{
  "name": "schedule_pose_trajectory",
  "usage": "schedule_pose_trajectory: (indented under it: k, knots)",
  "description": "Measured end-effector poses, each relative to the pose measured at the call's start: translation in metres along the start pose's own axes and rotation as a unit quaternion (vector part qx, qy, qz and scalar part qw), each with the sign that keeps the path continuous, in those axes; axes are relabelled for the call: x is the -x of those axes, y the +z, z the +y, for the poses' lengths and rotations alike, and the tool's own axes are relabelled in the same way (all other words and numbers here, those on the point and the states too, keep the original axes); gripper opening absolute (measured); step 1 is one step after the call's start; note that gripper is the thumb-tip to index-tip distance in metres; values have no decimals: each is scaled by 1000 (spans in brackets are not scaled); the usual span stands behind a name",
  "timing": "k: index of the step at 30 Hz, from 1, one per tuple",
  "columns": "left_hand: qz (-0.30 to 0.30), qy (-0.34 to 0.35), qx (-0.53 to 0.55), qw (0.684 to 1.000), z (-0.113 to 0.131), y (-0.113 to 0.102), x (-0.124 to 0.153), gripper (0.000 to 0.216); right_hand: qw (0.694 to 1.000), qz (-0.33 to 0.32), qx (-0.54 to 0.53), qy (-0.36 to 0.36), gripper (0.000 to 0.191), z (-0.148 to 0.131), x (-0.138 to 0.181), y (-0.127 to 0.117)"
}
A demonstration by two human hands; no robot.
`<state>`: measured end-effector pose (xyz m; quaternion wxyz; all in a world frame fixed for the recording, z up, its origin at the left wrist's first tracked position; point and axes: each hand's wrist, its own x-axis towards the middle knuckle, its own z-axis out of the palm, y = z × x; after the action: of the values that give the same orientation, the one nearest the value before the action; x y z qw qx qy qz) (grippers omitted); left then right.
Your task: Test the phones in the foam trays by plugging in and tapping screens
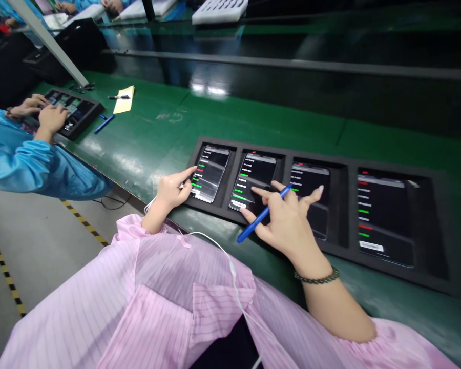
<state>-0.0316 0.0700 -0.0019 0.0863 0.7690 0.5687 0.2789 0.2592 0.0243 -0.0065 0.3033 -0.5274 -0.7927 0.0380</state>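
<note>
A black foam tray (353,210) holds several smartphones in a row of recesses, their dark screens lit with white, green and red lines of text. My left hand (171,193) points its index finger at the left edge of the leftmost phone (212,174); a small shiny bit, too small to name, shows by its thumb. Over the second phone (258,171) and third phone (318,215) hovers my right hand (288,220), fingers spread, with a blue pen (263,218) tucked between them. Its fingertips are at or just above the second screen. The rightmost phone (386,220) is untouched.
To the left, a co-worker's hands (54,119) work over another black tray (96,108). A blue pen (104,124) and a yellow paper (123,100) with a black pen lie on the green bench (157,110). A white cable (232,266) hangs across my front.
</note>
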Motion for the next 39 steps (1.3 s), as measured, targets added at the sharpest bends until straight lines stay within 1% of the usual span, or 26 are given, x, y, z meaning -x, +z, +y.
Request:
schedule_pose_trajectory:
  k: [2,6,7,10,12,14,16,19,21,23,26,28,31,35,39]
  knots:
    - [-25,10,-29,999,2,-3,1,51,1000,17,-18,15,33,2,2,-3]
    - [-85,4,-91,992,8,-10,-2,50,991,116,-51,49,24,14,9,-19]
    - [-99,-1,-108,989,10,-12,-3,50,987,138,-52,64,25,19,12,-25]
    - [-137,-18,-157,978,15,-17,-7,50,973,187,-42,127,34,33,22,-43]
    - [-142,-23,-171,975,16,-18,-7,51,965,214,-35,149,35,42,29,-51]
    - [-126,-22,-165,978,15,-17,-7,53,967,207,-28,144,31,49,36,-55]
    - [-103,-24,-154,982,13,-17,-6,57,978,162,-16,129,26,52,40,-53]
    - [-90,-40,-155,983,12,-16,-7,59,990,77,2,121,26,52,39,-49]
    - [-92,-50,-161,981,14,-17,-8,60,990,54,7,128,26,50,37,-49]
    - [-92,-60,-171,979,17,-18,-9,61,985,84,21,148,26,50,37,-54]
    - [-93,-84,-188,974,24,-20,-11,61,967,165,56,184,24,58,45,-70]
    - [-95,-101,-196,971,28,-22,-13,59,958,185,79,206,25,68,54,-80]
    - [-91,-116,-197,969,32,-27,-15,55,951,187,103,222,25,85,67,-88]
    - [-88,-132,-178,971,38,-34,-22,53,952,196,94,214,23,97,74,-85]
    - [-104,-161,-169,967,48,-36,-33,52,962,140,81,220,16,92,71,-83]
